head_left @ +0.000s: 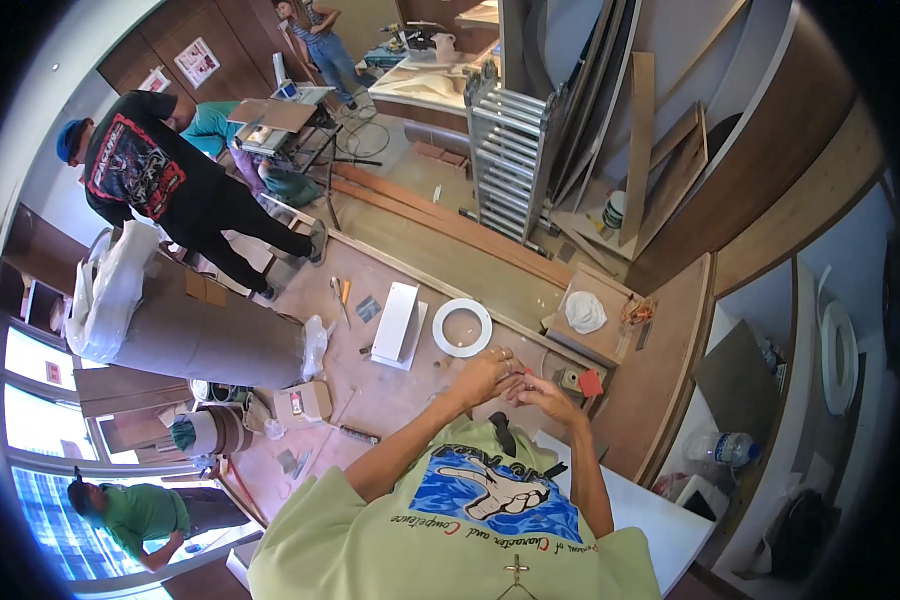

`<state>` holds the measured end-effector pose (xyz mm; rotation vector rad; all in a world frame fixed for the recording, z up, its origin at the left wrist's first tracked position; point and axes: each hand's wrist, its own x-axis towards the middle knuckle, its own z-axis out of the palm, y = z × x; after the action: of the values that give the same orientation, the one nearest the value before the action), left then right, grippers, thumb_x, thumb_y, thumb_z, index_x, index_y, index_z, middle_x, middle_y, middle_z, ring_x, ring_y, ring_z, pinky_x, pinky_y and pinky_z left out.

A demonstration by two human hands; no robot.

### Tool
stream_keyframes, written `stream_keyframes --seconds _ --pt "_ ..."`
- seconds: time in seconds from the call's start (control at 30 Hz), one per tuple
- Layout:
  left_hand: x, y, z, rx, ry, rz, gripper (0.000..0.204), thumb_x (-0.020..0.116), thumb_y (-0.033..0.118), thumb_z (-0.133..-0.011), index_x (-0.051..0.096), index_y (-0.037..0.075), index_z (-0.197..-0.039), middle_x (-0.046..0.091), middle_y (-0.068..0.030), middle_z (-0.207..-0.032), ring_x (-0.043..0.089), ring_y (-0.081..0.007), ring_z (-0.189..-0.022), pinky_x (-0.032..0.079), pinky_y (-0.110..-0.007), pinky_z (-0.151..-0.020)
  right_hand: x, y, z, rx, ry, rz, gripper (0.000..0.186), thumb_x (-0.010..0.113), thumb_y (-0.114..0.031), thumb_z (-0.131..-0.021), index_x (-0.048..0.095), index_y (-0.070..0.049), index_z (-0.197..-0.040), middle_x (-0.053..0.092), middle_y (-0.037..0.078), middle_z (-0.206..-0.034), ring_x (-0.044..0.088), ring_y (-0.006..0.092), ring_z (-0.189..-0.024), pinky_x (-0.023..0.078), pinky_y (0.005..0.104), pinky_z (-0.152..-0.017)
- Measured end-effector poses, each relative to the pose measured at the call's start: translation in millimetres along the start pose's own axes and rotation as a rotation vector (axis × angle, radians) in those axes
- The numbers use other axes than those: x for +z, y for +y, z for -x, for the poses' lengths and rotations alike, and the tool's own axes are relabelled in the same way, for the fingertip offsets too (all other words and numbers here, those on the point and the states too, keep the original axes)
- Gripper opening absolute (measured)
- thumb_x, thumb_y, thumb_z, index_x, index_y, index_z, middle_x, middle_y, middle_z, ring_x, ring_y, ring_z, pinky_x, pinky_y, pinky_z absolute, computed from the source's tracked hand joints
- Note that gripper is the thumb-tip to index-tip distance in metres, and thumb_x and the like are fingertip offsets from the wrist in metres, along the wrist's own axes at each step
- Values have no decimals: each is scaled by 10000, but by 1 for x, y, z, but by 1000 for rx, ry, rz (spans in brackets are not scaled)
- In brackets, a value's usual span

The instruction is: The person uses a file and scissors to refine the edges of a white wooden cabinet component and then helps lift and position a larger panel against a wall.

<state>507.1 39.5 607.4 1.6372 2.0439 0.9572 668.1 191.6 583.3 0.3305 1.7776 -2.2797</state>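
Observation:
Close together in front of my chest, my left hand and my right hand meet with fingers drawn in. A tiny red bit shows between the fingertips; what they pinch is too small to make out. Just beyond the left hand a white ring lies flat on the worktable. Left of the ring rests a white L-shaped panel. Beside the right hand sit a small beige block-like item and a red square piece.
A white panel lies by my right arm. A folded metal ladder stands beyond the table. A large brown roll fills the left side. People work nearby, one in black. A water bottle lies on the right shelf.

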Motion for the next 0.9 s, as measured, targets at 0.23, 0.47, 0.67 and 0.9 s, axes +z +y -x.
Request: stream_keyframes --seconds 0.23,0.47,0.67,0.9 --pt "19 20 -41 214 70 -265 136 700 194 -832 683 90 -917 636 -90 -887 650 -303 -844 527 -433 -719 -18 2 16 -39 148 -171 359 580 -184 -961 585 -17 -1278 637 58 -1129 625 158 -984 509 324 -935" --pt "55 24 -66 310 8 -243 140 699 180 -800 642 65 -857 641 -106 -823 667 -307 -788 539 -422 -699 -40 20 43 -39 214 -233 440 563 -178 -980 506 -13 -1384 621 52 -1150 626 148 -976 518 320 -933" --pt "78 30 -101 373 -85 -199 166 685 185 -807 615 45 -861 642 -124 -839 674 -327 -758 545 -433 -687 -67 20 60 -11 285 -162 415 542 -170 -993 507 5 -1367 623 63 -1170 629 156 -1004 516 326 -940" --pt "97 13 -173 446 -170 -125 178 674 202 -838 606 59 -920 628 -121 -866 661 -326 -812 542 -439 -729 -115 14 53 -39 413 -180 424 564 -185 -980 518 12 -1353 638 82 -1173 643 176 -1017 502 330 -962"
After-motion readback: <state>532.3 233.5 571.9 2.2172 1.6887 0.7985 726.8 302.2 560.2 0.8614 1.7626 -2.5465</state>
